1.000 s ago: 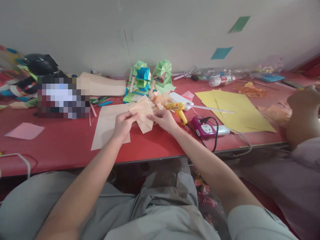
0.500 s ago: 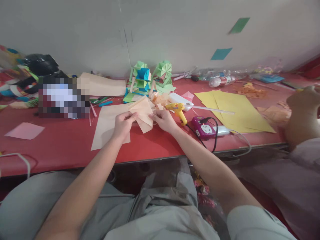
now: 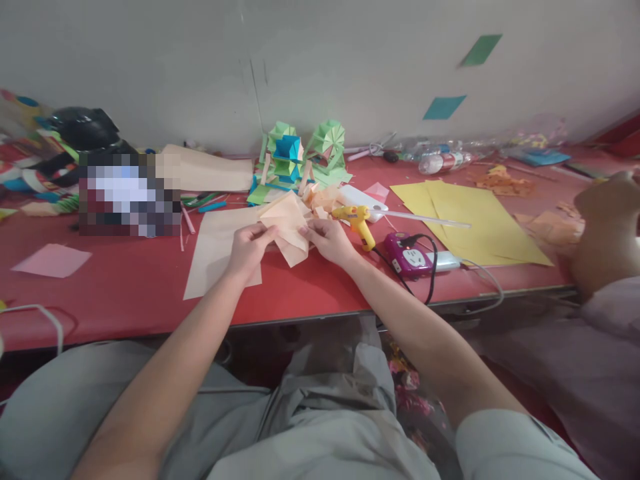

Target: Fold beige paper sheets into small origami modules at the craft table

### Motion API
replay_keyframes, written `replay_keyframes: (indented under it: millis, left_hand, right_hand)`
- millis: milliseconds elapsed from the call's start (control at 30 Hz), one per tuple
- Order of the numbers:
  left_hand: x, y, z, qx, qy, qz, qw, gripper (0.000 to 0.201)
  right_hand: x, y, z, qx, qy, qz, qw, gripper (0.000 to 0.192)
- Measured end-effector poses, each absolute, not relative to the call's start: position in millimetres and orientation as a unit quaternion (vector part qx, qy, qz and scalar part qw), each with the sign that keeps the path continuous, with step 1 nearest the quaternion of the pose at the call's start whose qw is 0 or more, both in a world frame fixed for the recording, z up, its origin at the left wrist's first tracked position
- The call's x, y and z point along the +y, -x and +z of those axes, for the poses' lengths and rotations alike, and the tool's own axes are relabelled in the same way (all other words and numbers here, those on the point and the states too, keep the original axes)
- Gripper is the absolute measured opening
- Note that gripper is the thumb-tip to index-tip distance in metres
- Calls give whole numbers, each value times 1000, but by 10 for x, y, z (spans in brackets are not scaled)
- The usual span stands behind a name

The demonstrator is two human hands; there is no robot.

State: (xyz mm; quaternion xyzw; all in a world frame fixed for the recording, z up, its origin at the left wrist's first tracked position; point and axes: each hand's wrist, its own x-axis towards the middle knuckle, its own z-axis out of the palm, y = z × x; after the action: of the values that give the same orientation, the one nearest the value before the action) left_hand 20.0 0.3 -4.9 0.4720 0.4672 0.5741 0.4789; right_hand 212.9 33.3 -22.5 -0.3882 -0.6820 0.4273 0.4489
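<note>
Between my hands is a folded piece of peach paper (image 3: 286,223), creased into angled flaps. My left hand (image 3: 250,248) pinches its left edge between thumb and fingers. On the other side my right hand (image 3: 330,240) grips the right edge, thumb toward the middle. Beneath and to the left lies a flat beige sheet (image 3: 213,257) on the red table (image 3: 320,293). Just behind the right hand, peach paper pieces (image 3: 323,199) are heaped beside a yellow glue gun (image 3: 361,223) with a long clear glue stick in its back.
Green and blue folded-paper models (image 3: 287,157) stand behind. A purple power strip (image 3: 410,257) with cords sits right of my right arm. Yellow sheets (image 3: 485,227), plastic bottles (image 3: 445,160) and a pink paper square (image 3: 53,260) lie around. Another person's arm (image 3: 605,227) rests at the far right.
Almost nothing differs. Both hands keep their hold on the folded peach paper, and the whole view has shifted very slightly.
</note>
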Motion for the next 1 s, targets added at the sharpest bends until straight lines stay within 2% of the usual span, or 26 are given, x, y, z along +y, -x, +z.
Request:
replay_keyframes:
  millis: [200,367,467,567,633,767,867,1000]
  left_hand:
    - [13,-159,-103,505,-524,523,444,33]
    - [27,-137,-127,483,-589,555,333,24]
    - [24,-125,-112,446,-632,567,285,13]
    - [31,-106,-97,423,-649,573,266,13]
    - [45,-104,-93,433,-629,568,307,23]
    - [71,-142,-79,438,-509,560,485,44]
    - [61,-176,-46,422,-405,548,598,38]
    - [16,-196,-14,413,-412,535,610,42]
  right_hand:
    - [329,-2117,-235,-695,378,410,455,52]
    - [303,-2106,-189,-693,379,369,490,48]
    - [286,-2108,-145,-667,366,427,489,49]
    - [261,-2102,-95,-617,349,495,504,52]
    - [253,-2098,-76,-592,348,506,522,54]
    - [273,-2100,-106,-605,353,458,548,46]
    - [290,-2103,-150,-617,338,455,547,44]
    - [272,-2096,-158,-610,334,488,528,54]
